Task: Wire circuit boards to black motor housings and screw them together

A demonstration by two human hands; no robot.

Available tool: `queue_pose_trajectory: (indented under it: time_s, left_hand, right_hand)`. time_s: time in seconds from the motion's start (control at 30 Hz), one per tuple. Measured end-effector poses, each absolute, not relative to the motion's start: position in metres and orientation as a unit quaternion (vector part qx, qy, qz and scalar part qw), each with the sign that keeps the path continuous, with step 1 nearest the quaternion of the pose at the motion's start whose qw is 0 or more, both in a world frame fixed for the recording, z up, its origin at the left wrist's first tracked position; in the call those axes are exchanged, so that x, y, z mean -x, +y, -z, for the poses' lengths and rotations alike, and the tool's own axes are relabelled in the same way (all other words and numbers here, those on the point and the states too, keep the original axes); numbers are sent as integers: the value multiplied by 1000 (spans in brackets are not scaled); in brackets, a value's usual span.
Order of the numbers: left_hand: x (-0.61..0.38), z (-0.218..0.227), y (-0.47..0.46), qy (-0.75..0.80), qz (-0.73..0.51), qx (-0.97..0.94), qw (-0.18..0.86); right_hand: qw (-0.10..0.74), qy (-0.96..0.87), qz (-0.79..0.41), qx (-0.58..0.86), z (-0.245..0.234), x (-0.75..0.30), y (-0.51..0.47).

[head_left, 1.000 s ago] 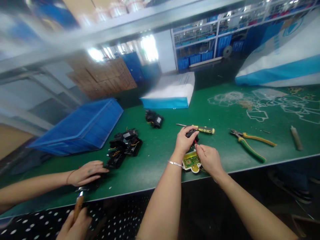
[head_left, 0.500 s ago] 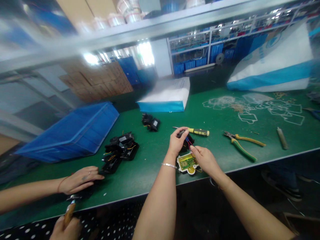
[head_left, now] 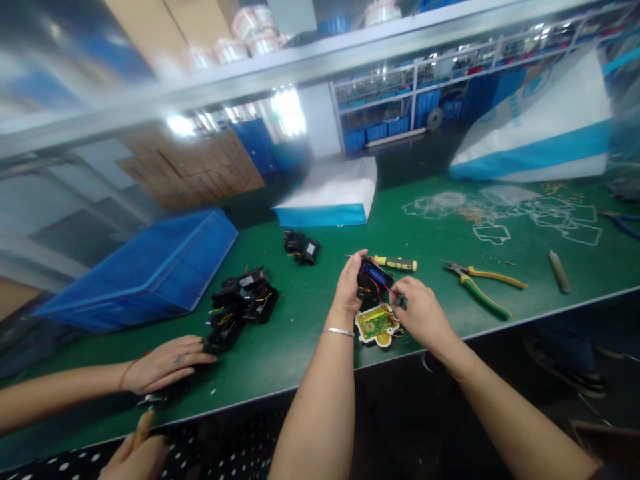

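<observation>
Cradling the black casing (head_left: 369,281) in my left hand (head_left: 347,290), I have the thumb along its far side and the casing against my palm, tilted so that a blue part (head_left: 376,273) inside it faces up. My right hand (head_left: 421,309) is just beside it on the other side, thumb and fingers bunched close together at the thin red wires (head_left: 381,296); they seem to be pinching a wire, but my fingertips cover the spot and I cannot tell for sure.

What matters most in space is how the two parts lie. The white-rimmed housing (head_left: 384,340), with a green circuit board (head_left: 375,325) set in it, rests on the worktop (head_left: 310,333) just nearer to me than the casing, close to the edge. The casing's long axis slants from far left to near right, from my left hand towards my right, while the housing lies more nearly side to side. The red wires run down between the two, towards the board. My right hand is the nearer one to the housing's right end, and my left wrist is close by its left end.

Just beyond the casing lies a yellow-and-black screwdriver (head_left: 403,264), and to the right, well apart from my fingers, a pair of pliers (head_left: 485,297) with its handles spread.
</observation>
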State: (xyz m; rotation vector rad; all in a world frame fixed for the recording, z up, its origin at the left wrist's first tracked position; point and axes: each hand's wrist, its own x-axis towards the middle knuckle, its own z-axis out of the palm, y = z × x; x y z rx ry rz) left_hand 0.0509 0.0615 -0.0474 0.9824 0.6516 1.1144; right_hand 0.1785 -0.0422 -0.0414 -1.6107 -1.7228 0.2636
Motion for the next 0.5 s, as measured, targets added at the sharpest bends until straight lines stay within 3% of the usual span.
queue_pose_trajectory:
  time_s: [0.13, 0.3, 0.5]
  left_hand:
    - [-51, 45, 60, 283, -496, -438, 694]
    - [-51, 43, 59, 277, -492, -472, 678]
    - [-51, 45, 64, 328, -535, -545, 557]
  right_hand:
    - [428, -641, -162, 616, 35, -176, -44]
    - [500, -521, -491, 488, 32, -179, -51]
    - [430, -442, -667, 418, 34, -192, -55]
